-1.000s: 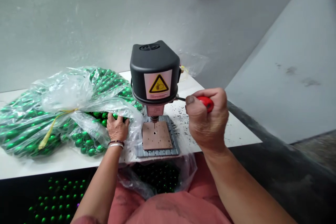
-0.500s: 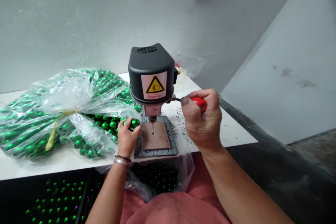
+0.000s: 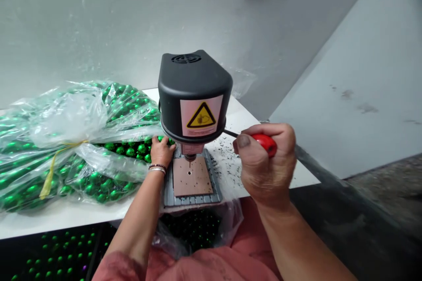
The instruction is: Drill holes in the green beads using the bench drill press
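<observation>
My right hand is wrapped round the red knob on the lever of a small black bench drill press. My left hand is beside the machine's left side, its fingers curled at a shiny green ball that shows between forefinger and thumb. Part of that ball is hidden. Under the drill bit, a brown square board with a small central hole lies on the grey slotted base. No ball sits over the hole.
A large clear plastic bag of green balls, tied with yellow string, covers the left of the white table. Dark shavings lie right of the base. An open bag with green balls hangs below the table edge, and more balls show lower left.
My left hand has reached further forward, beside the bag's green balls. My right hand stays on the red knob. The view has shifted, with the machine appearing larger.
</observation>
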A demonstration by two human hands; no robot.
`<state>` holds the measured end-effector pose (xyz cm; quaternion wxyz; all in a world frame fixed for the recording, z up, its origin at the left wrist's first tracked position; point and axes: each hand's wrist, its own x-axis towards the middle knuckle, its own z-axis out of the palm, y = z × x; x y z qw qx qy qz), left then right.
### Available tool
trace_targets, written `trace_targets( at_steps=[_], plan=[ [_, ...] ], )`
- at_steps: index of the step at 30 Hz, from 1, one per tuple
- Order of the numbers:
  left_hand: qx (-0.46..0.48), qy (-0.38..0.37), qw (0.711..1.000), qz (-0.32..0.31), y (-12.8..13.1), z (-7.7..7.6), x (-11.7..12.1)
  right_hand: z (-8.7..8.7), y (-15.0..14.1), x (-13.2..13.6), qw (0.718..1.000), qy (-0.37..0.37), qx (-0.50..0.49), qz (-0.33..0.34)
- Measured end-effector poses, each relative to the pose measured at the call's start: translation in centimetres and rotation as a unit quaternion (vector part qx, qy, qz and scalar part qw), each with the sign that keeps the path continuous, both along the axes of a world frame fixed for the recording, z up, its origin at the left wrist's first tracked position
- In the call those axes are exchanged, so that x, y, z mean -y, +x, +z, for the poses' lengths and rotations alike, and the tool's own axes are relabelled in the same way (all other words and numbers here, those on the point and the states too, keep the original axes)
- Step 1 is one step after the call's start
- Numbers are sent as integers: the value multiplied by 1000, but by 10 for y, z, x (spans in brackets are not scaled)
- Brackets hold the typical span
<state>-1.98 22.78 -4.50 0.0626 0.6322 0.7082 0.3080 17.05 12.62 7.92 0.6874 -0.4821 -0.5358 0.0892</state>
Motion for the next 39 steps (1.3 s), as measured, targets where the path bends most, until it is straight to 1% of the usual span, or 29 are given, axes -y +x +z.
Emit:
trace_targets(
  at_steps=[2, 4, 6, 8, 10, 11, 12, 13, 16, 18, 20, 22, 24, 26, 27, 28, 29, 30, 31, 33, 36, 38, 39],
  plan=[
    [14, 18, 1000, 7, -2, 2, 15, 0, 0, 1, 1000, 0, 7, 0],
    [35, 55, 998, 13, -7, 5, 35, 0, 1, 1, 1000, -4, 7, 0],
    [59, 73, 996, 0, -15, 10, 56, -1, 1, 1, 1000, -9, 2, 3],
    [97, 50, 994, -31, -23, 13, 74, -1, 0, 1, 1000, -10, 1, 4],
    [155, 2, 986, -61, -31, 15, 87, 0, -1, 1, 1000, -6, 10, 1],
    [175, -10, 983, -61, -34, 16, 91, 1, -1, 1, 1000, -4, 16, -3],
    [180, -6, 983, -47, -37, 16, 93, 2, -1, 2, 1000, -3, 23, -7],
    [164, 13, 986, -24, -39, 16, 93, 2, -1, 2, 1000, -2, 28, -11],
    [57, 95, 993, 33, -44, 18, 84, 4, -1, 3, 999, -8, 29, -15],
    [20, 94, 995, 28, -45, 20, 73, 5, -1, 3, 999, -7, 31, -17],
    [12, 61, 998, 15, -46, 24, 63, 5, -1, 2, 999, -3, 40, -23],
    [8, 45, 999, 15, -46, 30, 58, 5, -1, 2, 998, 5, 50, -27],
    [13, 67, 997, 36, -45, 39, 62, 4, 0, 1, 998, 28, 54, -25],
    [58, 77, 994, 44, -40, 47, 73, 4, 0, 0, 997, 53, 55, -24],
    [98, 56, 993, 31, -36, 49, 81, 3, 0, -1, 996, 62, 54, -24],
    [151, 12, 988, -1, -31, 51, 89, 3, 0, -1, 996, 68, 53, -23],
    [202, -37, 978, -35, -25, 51, 97, 3, 0, -2, 996, 70, 53, -23],
    [231, -77, 968, -65, -18, 49, 104, 3, 0, -2, 996, 71, 53, -20],
    [238, -95, 963, -82, -12, 46, 110, 3, 0, -2, 996, 72, 54, -17],
    [218, -110, 965, -98, -1, 37, 115, 3, 0, -1, 996, 71, 56, -9],
    [219, -146, 959, -105, 8, 25, 113, 2, 2, -1, 996, 72, 58, 8],
    [229, -162, 953, -113, 8, 21, 109, 2, 2, 0, 996, 70, 57, 17],
    [221, -159, 955, -116, 8, 21, 108, 2, 3, 0, 996, 69, 57, 18]
  ],
)
